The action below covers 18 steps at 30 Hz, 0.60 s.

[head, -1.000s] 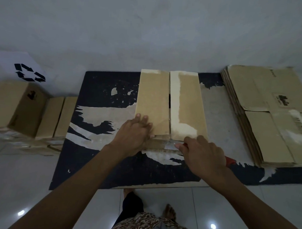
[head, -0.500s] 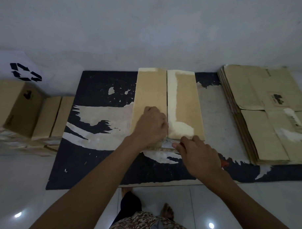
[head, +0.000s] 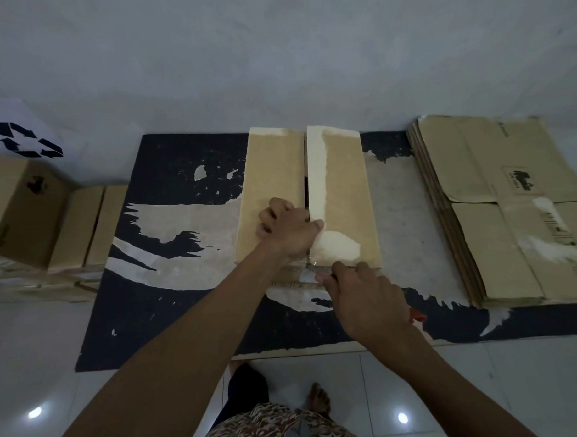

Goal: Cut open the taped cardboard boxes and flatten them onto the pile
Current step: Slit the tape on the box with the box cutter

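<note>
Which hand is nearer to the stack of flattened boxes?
Right. The right hand holds the cutter at the box's near edge, closer to the flattened pile; the left hand rests on the box farther left.

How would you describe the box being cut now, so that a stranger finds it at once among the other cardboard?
Start at the worn black mat on the floor. The box stands at its middle, top flaps parted along a dark seam. Unlike the flattened pile to its right, the left hand presses on it.
</note>
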Each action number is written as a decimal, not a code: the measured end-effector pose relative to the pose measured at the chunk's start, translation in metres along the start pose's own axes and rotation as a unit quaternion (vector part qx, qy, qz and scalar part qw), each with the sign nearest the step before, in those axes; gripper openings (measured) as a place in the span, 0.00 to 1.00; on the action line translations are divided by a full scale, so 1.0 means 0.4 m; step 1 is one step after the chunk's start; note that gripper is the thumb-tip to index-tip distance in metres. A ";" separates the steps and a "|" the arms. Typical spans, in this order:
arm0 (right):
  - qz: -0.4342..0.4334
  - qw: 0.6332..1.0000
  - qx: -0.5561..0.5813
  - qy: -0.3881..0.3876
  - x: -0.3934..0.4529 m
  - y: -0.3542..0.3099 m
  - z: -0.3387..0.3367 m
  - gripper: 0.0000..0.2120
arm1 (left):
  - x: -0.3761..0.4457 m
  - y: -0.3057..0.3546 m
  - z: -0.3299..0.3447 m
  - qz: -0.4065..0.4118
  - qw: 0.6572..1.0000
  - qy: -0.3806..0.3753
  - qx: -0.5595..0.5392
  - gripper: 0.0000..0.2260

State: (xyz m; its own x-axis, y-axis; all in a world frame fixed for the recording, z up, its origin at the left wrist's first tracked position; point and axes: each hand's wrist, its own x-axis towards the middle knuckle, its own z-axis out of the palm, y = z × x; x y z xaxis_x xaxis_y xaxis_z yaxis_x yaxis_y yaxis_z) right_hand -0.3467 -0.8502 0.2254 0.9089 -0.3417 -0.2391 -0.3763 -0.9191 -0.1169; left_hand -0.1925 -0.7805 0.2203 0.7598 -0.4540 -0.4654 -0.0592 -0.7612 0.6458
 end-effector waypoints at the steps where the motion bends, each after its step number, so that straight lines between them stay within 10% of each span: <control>1: -0.001 1.000 -0.006 -0.001 0.002 0.001 -0.003 0.24 | -0.001 0.000 -0.001 -0.001 1.000 0.000 -0.011 0.13; 18: -0.004 0.998 0.009 0.055 -0.027 0.098 0.036 0.32 | -0.037 0.016 -0.015 0.003 0.987 0.017 -0.163 0.13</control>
State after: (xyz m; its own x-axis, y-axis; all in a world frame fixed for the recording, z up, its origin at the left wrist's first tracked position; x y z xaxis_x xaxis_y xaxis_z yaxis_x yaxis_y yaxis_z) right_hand -0.3737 -0.8798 0.2094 0.9259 -0.3546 -0.1304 -0.3711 -0.9185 -0.1368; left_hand -0.2002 -0.7758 0.2348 0.7820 -0.4370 -0.4443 0.1436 -0.5674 0.8109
